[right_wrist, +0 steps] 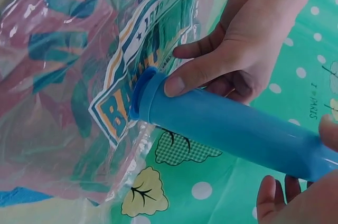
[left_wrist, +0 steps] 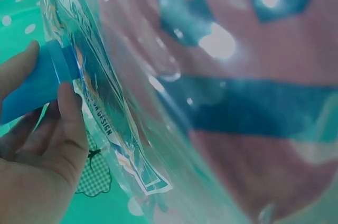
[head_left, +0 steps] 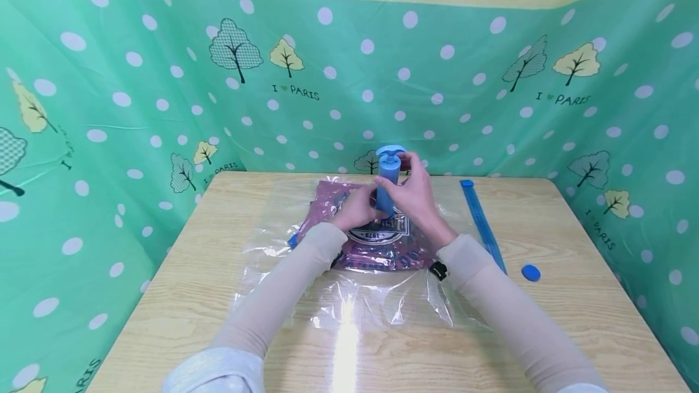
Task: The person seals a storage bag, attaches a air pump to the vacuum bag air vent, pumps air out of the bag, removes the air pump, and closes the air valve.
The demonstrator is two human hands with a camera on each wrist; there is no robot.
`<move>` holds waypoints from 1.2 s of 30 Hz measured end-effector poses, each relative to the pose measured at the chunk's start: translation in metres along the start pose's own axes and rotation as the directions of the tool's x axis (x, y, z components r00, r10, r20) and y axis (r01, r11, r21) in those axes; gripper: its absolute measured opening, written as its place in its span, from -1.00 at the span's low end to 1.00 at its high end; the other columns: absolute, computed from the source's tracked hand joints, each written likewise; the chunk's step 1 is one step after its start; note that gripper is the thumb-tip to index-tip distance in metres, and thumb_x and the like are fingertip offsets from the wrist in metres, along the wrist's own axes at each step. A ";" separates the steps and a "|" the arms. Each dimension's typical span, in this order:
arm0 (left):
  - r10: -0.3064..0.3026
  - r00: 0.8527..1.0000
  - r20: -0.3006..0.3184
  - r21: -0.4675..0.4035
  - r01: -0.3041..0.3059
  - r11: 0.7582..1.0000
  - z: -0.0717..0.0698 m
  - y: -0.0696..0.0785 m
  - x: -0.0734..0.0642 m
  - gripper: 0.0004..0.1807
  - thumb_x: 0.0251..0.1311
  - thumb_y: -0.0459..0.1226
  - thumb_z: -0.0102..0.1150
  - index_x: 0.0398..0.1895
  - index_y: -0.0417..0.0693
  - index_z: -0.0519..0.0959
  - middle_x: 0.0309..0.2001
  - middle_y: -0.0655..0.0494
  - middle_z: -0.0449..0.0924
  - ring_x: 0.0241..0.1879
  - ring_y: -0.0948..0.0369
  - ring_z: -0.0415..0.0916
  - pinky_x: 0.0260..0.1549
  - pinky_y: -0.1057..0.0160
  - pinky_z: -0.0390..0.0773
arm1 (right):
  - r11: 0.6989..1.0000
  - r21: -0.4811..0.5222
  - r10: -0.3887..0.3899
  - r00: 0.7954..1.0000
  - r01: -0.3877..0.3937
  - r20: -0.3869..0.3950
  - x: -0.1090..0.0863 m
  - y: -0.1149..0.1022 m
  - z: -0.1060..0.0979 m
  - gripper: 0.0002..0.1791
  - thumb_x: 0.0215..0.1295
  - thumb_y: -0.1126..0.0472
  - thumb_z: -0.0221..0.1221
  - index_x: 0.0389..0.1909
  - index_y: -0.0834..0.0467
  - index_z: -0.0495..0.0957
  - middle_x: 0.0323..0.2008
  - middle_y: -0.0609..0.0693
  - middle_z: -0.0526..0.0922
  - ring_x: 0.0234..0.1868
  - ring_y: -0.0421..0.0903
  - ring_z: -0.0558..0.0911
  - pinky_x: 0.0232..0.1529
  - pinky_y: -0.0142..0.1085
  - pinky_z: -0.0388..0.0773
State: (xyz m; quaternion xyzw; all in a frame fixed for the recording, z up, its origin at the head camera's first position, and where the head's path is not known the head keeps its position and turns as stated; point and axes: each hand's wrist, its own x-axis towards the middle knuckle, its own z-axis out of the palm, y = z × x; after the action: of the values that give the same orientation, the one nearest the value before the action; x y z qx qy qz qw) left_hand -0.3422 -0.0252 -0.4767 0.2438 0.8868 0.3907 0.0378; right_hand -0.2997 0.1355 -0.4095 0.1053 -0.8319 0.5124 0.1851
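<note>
A blue hand pump [head_left: 388,187] stands nearly upright on a clear plastic vacuum bag [head_left: 306,305], its T-shaped handle close above the barrel. Inside the bag lies a folded pinkish garment [head_left: 327,199] with dark blue and white print. My left hand [head_left: 357,206] grips the pump low down, thumb and fingers around the collar. Higher up, my right hand [head_left: 419,202] holds the barrel just under the handle. In the right wrist view, the pump's lower end meets a blue valve ring [right_wrist: 138,94] on the bag.
A blue zip strip [head_left: 483,223] runs along the bag's right side. Right of it, a round blue cap [head_left: 531,272] lies on the wooden table [head_left: 568,320]. A green dotted curtain [head_left: 338,108] hangs behind the table and at both sides.
</note>
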 end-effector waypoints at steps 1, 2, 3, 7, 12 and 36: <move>0.001 1.000 0.002 -0.004 0.000 1.000 0.000 0.000 0.000 -0.29 0.17 -0.34 0.56 0.38 -0.26 0.48 0.18 -0.17 0.67 0.14 -0.04 0.65 0.19 0.10 0.59 | 1.000 0.004 0.000 1.000 0.000 -0.008 0.000 -0.001 0.000 -0.32 0.29 0.18 0.49 0.32 0.24 0.39 0.07 0.19 0.57 0.07 0.16 0.56 -0.15 -0.15 0.51; -0.001 1.000 0.002 -0.002 0.001 1.000 0.000 0.000 0.001 -0.30 0.17 -0.35 0.56 0.36 -0.26 0.49 0.17 -0.17 0.67 0.13 -0.04 0.65 0.19 0.10 0.59 | 1.000 0.005 -0.001 1.000 0.001 -0.014 0.000 -0.001 0.000 -0.34 0.30 0.19 0.48 0.31 0.24 0.40 0.08 0.20 0.57 0.08 0.17 0.56 -0.14 -0.14 0.51; -0.002 1.000 0.002 -0.001 0.002 1.000 0.000 0.001 0.001 -0.32 0.17 -0.35 0.56 0.35 -0.28 0.50 0.17 -0.17 0.67 0.13 -0.04 0.66 0.19 0.10 0.59 | 1.000 0.005 -0.003 1.000 0.003 -0.018 0.000 -0.001 0.000 -0.35 0.30 0.21 0.48 0.31 0.25 0.41 0.08 0.20 0.58 0.09 0.18 0.56 -0.12 -0.14 0.50; -0.014 1.000 -0.004 -0.001 0.014 1.000 0.001 -0.001 0.003 -0.34 0.15 -0.34 0.57 0.30 -0.28 0.52 0.14 -0.17 0.67 0.11 -0.04 0.66 0.17 0.10 0.60 | 1.000 -0.002 -0.003 1.000 0.003 -0.006 -0.001 -0.001 -0.002 -0.37 0.32 0.23 0.45 0.34 0.26 0.44 0.11 0.21 0.60 0.12 0.18 0.56 -0.04 -0.10 0.52; -0.017 1.000 -0.011 0.014 0.017 1.000 0.001 -0.002 0.004 -0.34 0.14 -0.33 0.58 0.30 -0.27 0.52 0.14 -0.17 0.68 0.11 -0.03 0.66 0.17 0.10 0.61 | 1.000 -0.013 -0.012 0.999 0.012 0.034 -0.002 0.000 -0.003 -0.35 0.37 0.24 0.41 0.42 0.27 0.43 0.20 0.24 0.60 0.16 0.21 0.58 0.04 -0.02 0.57; 0.010 1.000 -0.029 0.019 -0.010 1.000 0.007 -0.005 0.006 -0.32 0.10 -0.32 0.61 0.29 -0.26 0.53 0.14 -0.16 0.69 0.10 -0.03 0.67 0.19 0.11 0.59 | 0.999 -0.034 -0.027 0.997 0.024 -0.075 -0.005 -0.001 0.007 -0.33 0.32 0.24 0.45 0.38 0.32 0.45 0.26 0.22 0.57 0.28 0.20 0.45 0.29 0.05 0.38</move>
State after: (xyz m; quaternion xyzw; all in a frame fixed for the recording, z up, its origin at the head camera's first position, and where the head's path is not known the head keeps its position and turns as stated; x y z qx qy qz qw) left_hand -0.3473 -0.0207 -0.4845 0.2431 0.8896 0.3861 0.0208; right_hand -0.2964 0.1285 -0.4135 0.0935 -0.8312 0.4999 0.2245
